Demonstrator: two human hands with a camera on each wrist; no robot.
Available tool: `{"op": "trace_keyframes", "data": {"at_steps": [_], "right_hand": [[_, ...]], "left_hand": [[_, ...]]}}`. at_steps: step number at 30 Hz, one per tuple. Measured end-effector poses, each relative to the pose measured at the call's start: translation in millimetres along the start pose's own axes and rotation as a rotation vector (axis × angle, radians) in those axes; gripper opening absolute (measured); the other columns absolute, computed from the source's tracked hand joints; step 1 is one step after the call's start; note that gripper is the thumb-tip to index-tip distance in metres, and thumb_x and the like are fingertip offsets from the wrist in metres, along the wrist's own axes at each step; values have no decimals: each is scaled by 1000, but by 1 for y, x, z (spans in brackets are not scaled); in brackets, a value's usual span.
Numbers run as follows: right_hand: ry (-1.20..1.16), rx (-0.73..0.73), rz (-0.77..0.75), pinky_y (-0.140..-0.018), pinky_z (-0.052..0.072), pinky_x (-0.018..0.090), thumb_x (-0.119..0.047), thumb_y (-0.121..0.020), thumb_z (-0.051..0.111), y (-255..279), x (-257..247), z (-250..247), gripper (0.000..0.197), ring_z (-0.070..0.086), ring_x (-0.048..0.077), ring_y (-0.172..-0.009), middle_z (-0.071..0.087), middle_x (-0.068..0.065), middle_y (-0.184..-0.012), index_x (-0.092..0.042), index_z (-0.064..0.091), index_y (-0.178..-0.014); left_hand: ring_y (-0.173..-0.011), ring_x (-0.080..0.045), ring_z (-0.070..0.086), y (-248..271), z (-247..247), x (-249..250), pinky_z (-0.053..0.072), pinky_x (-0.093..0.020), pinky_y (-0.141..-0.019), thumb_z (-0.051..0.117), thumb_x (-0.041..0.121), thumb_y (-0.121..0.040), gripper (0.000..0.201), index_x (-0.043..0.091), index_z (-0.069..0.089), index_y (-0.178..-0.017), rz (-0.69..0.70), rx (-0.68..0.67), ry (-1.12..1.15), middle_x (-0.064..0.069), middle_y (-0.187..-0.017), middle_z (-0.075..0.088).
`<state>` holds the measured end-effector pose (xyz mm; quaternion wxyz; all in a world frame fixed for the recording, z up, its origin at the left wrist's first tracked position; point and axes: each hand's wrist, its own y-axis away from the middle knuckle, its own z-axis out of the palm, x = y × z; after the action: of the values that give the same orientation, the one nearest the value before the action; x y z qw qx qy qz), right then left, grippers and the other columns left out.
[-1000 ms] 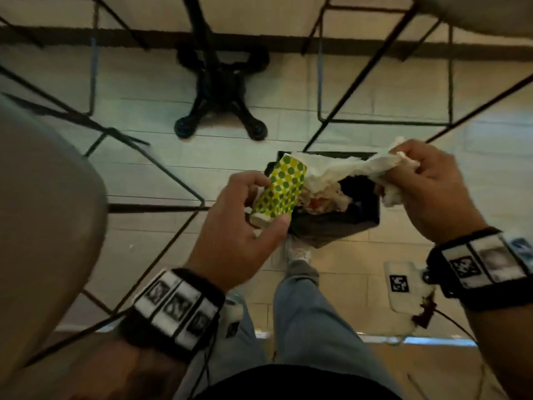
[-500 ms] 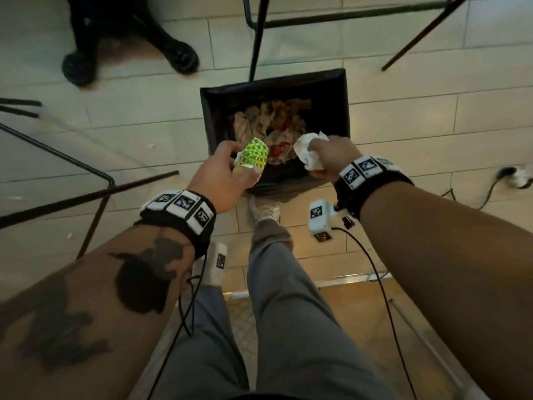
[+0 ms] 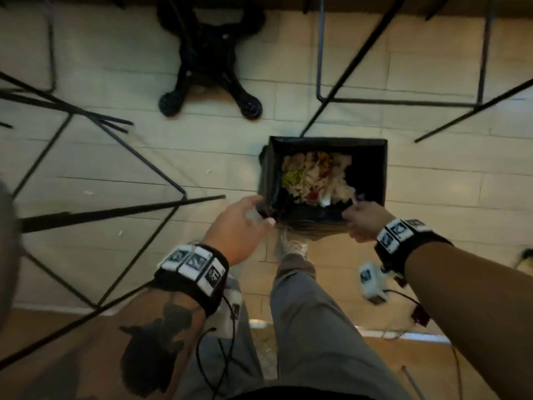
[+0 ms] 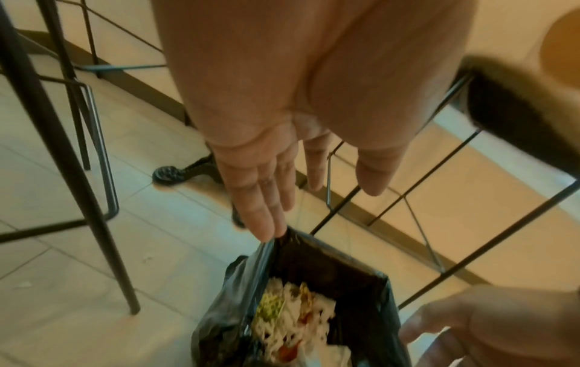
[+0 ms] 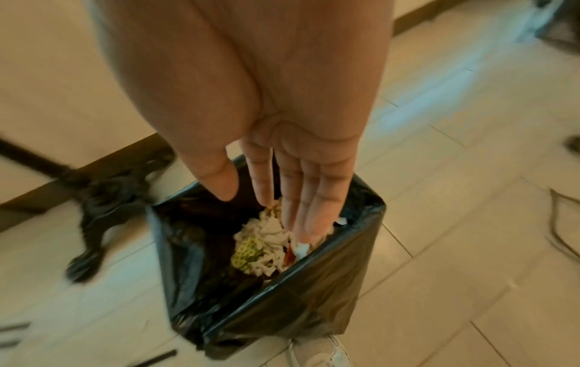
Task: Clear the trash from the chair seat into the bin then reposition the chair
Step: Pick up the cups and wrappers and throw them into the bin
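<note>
A square bin (image 3: 372, 145) lined with a black bag stands on the tiled floor ahead of my feet. Inside lie crumpled white tissues (image 3: 326, 180) and the green-dotted yellow packet (image 3: 292, 179), the packet also visible in the right wrist view (image 5: 246, 253). My left hand (image 3: 245, 217) hovers at the bin's near left corner, fingers (image 4: 263, 198) straight and empty. My right hand (image 3: 362, 220) is over the near right rim, fingers (image 5: 301, 198) straight, pointing down into the bin, holding nothing. The bin's bag rim (image 4: 338, 260) shows below my left fingers.
Thin black chair legs (image 3: 115, 134) cross the floor at left, and more black legs (image 3: 346, 67) stand behind the bin. A black four-footed table base (image 3: 210, 70) sits at the back. A chair seat edge (image 3: 5, 241) shows at far left. A cable (image 3: 527, 255) lies at right.
Both hands have let go: the dotted packet and the white tissue now lie in the bin. The fingers have straightened over the rim.
</note>
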<state>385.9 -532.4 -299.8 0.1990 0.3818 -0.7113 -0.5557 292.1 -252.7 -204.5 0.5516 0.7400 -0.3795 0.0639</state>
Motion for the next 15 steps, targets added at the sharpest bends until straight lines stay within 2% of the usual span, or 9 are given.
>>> {"op": "trace_keyframes", "data": {"at_steps": [1, 3, 5, 6, 8, 10, 12, 13, 15], "right_hand": [[77, 11, -27, -71, 57, 43, -21, -96, 59, 11, -8, 4, 33, 65, 33, -76, 67, 18, -91, 1, 64, -120], [284, 21, -131, -71, 54, 39, -29, -96, 60, 41, -36, 17, 22, 61, 28, -74, 64, 10, -83, -10, 66, -104], [442, 58, -284, -77, 52, 36, -43, -92, 62, 75, -72, 33, 23, 63, 24, -82, 69, 8, -93, -20, 67, -96], [455, 61, -354, -78, 51, 36, -41, -92, 64, 96, -95, 42, 19, 65, 21, -84, 71, 8, -99, -23, 68, -97], [474, 49, -512, -81, 55, 39, -30, -95, 65, 142, -142, 64, 3, 68, 19, -83, 74, 5, -98, -29, 67, -97], [481, 79, -671, -78, 57, 39, -28, -96, 65, 198, -193, 87, 6, 69, 16, -82, 74, 0, -94, -34, 64, -95], [489, 89, -806, -69, 53, 30, -31, -97, 63, 253, -241, 109, 5, 67, 10, -81, 72, -5, -92, -34, 64, -101], [475, 90, -881, -71, 53, 30, -34, -96, 62, 279, -263, 121, 9, 68, 10, -83, 72, -6, -92, -32, 65, -105], [459, 85, -1017, -80, 57, 39, -39, -95, 60, 326, -306, 145, 18, 68, 14, -86, 71, -6, -95, -32, 66, -111]], "left_hand": [[-109, -10, 66, 16, -13, -4, 54, -38, -101, 67, 45, -93, 51, 37, 51, -140, 16, 0, 18, 9, -135, 62], [-99, -3, 65, 53, -44, -10, 57, -34, -93, 66, 43, -94, 40, 36, 57, -132, 76, -5, 51, 13, -122, 65], [-95, -2, 65, 95, -77, -14, 58, -35, -88, 65, 39, -95, 35, 33, 60, -129, 170, 27, 77, 14, -112, 65], [-95, -3, 64, 117, -94, -16, 58, -35, -86, 65, 39, -95, 34, 32, 60, -128, 217, 62, 79, 13, -110, 65], [-96, -3, 64, 161, -127, -24, 56, -35, -85, 65, 41, -94, 32, 32, 61, -125, 296, 146, 92, 13, -109, 65], [-99, -4, 65, 204, -159, -34, 56, -34, -85, 66, 42, -95, 31, 33, 62, -124, 359, 232, 144, 14, -110, 66], [-100, -5, 66, 243, -188, -47, 55, -29, -84, 67, 41, -95, 30, 33, 64, -123, 404, 329, 197, 16, -110, 67], [-100, -5, 66, 260, -200, -54, 55, -26, -84, 68, 41, -95, 29, 33, 65, -122, 414, 384, 215, 16, -109, 67], [-102, -4, 66, 286, -221, -72, 53, -18, -84, 70, 40, -93, 26, 33, 67, -118, 408, 524, 241, 18, -107, 66]]}}
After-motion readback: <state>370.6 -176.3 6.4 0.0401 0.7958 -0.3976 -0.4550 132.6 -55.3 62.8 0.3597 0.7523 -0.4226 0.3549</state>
